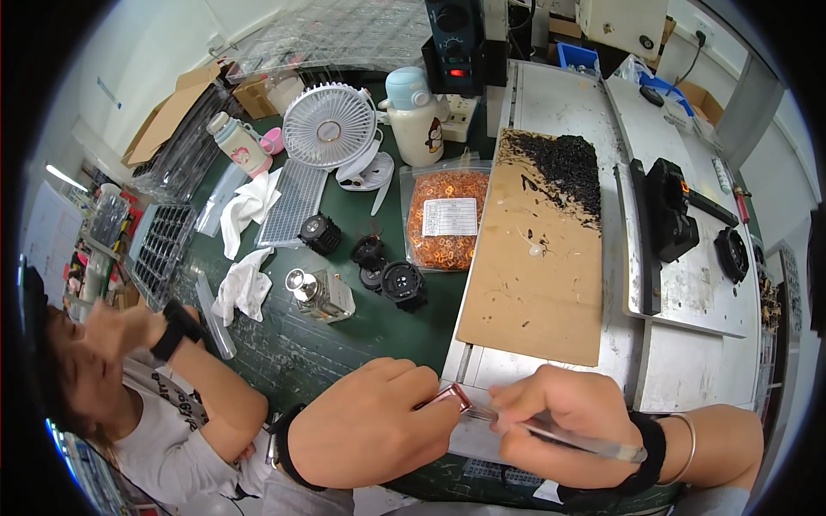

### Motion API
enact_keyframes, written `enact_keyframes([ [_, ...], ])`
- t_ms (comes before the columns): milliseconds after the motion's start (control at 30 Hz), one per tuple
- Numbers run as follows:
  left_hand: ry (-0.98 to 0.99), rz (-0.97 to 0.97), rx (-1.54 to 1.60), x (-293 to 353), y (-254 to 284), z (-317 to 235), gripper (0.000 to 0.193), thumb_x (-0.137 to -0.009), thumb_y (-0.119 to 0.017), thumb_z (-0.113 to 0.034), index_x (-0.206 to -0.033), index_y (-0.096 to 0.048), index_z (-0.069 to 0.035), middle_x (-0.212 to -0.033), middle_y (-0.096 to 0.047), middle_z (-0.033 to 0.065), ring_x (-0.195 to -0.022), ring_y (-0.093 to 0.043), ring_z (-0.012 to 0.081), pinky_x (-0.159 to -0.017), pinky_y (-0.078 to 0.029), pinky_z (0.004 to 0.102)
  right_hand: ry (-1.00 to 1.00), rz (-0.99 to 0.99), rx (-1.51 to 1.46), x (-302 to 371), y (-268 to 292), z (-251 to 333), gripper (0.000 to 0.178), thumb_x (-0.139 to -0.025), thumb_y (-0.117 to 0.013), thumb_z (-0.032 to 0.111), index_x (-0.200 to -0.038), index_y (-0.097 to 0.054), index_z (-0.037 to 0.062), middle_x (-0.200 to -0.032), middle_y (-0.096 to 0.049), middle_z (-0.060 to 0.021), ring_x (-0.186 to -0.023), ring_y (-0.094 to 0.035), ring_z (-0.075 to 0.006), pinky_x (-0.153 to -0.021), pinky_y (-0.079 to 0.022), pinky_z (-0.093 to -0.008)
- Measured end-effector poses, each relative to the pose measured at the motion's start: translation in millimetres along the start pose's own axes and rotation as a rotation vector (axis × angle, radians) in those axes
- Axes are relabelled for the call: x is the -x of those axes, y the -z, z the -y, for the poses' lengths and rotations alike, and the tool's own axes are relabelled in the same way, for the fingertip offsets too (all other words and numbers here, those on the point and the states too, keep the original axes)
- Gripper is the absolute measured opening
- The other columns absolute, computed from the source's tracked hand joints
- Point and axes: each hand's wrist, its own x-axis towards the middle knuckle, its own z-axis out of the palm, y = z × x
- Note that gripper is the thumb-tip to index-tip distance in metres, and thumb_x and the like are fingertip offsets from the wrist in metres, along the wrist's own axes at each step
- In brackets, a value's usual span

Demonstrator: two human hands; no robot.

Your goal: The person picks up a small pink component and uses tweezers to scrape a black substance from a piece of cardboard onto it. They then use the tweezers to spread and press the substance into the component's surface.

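My left hand (370,426) is closed in front of me, with a small reddish metal-looking piece (456,396) pinched between thumb and forefinger. Close by on its right, my right hand (559,417) grips a thin silvery tool that looks like tweezers (585,443). The tool's tip points at the reddish piece; whether they touch I cannot tell. Both hands are above the near edge of a pale metal work surface. Just beyond them, a brown board (538,292) lies on that surface, with a heap of small black parts (568,168) at its far end.
Left of the board, a green table (361,331) holds a glass bottle (320,294), black round parts (403,284), a bag of orange pieces (443,219), a fan (329,126) and a jug (415,120). A black clamp-like fixture (671,211) stands right. Another person (163,413) sits at left.
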Motion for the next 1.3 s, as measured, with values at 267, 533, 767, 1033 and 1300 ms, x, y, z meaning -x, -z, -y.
enact_keyframes([
  [267,0.014,-0.016,-0.019,-0.8,-1.4,-2.0,0.02,-0.071,-0.074,-0.008,-0.088,-0.065,-0.004,-0.075,-0.052,0.0058,-0.064,-0.053,0.0234,-0.059,-0.043,0.0346,-0.002,-0.008,0.042,-1.9,1.5,2.4,0.014,-0.078,-0.07,-0.001,-0.088,-0.061,0.0011,-0.091,-0.071,-0.0148,-0.091,-0.071,-0.0222,-0.08,-0.055,-0.0311],
  [533,0.018,-0.006,-0.032,-2.0,-0.4,-2.4,0.02,-0.07,-0.074,-0.008,-0.088,-0.065,-0.004,-0.074,-0.052,0.0059,-0.063,-0.053,0.0235,-0.058,-0.043,0.0347,0.005,-0.074,-0.034,-1.5,-1.4,0.1,0.016,-0.078,-0.07,0.001,-0.087,-0.057,0.0031,-0.084,-0.067,-0.0112,-0.079,-0.066,-0.024,-0.07,-0.052,-0.0302],
  [767,0.01,-0.009,-0.026,-1.1,-0.9,-0.7,0.02,-0.071,-0.074,-0.008,-0.088,-0.065,-0.004,-0.074,-0.052,0.0058,-0.063,-0.053,0.0235,-0.058,-0.043,0.0348,-0.178,-0.063,-0.24,1.3,-2.2,-0.3,0.013,-0.08,-0.067,-0.003,-0.09,-0.059,-0.0002,-0.092,-0.071,-0.0138,-0.093,-0.069,-0.0207,-0.084,-0.054,-0.0326],
  [1033,0.017,-0.005,-0.008,-0.4,-0.3,-1.0,0.017,-0.071,-0.073,-0.008,-0.084,-0.064,-0.005,-0.075,-0.052,0.0064,-0.064,-0.054,0.0241,-0.059,-0.044,0.0353,-0.124,0.006,-0.143,0.2,0.4,3.5,0.011,-0.081,-0.065,-0.004,-0.09,-0.059,-0.0003,-0.09,-0.071,-0.0124,-0.093,-0.069,-0.0204,-0.093,-0.052,-0.0364],
  [1300,-0.005,-0.019,-0.008,2.5,-2.6,-1.0,0.016,-0.072,-0.072,-0.009,-0.082,-0.059,-0.005,-0.074,-0.049,0.006,-0.066,-0.053,0.024,-0.061,-0.043,0.0349,-0.141,0.07,-0.12,0.7,2.9,6.9,0.011,-0.081,-0.065,-0.004,-0.089,-0.058,-0.0011,-0.09,-0.071,-0.0119,-0.092,-0.069,-0.0198,-0.096,-0.05,-0.0363],
])
